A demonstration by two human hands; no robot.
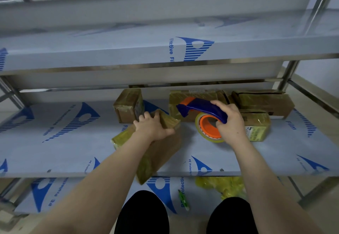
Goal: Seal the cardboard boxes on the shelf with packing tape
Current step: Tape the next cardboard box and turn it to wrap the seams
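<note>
- Steadying the long cardboard box [161, 154] with the left hand [153, 128], fingers curled over the far upper edge, thumb laid along the right side.
- Lying slantwise on the middle shelf [238, 153], near end overhanging the front lip; glossy with tape over much of the surface already.
- Right hand [232, 123] wrapped round the blue handle of the tape dispenser [200, 108], held just right of the box and apart from it, cutter end pointing left.
- Recommended: slide the box fully onto the shelf before taping, given an overhang judged liable to tip under pressure.
- Recommended: plant the tape on the far end face, press down, then draw toward the body along the flap seam in one straight pass.
- Recommended: keep the left hand clamped outside the tape's path.
- Free end of the tape roll [208, 130] not discernible; verify before contact.
- Other boxes [262, 101] at the back of the shelf, clear of the work.
</note>
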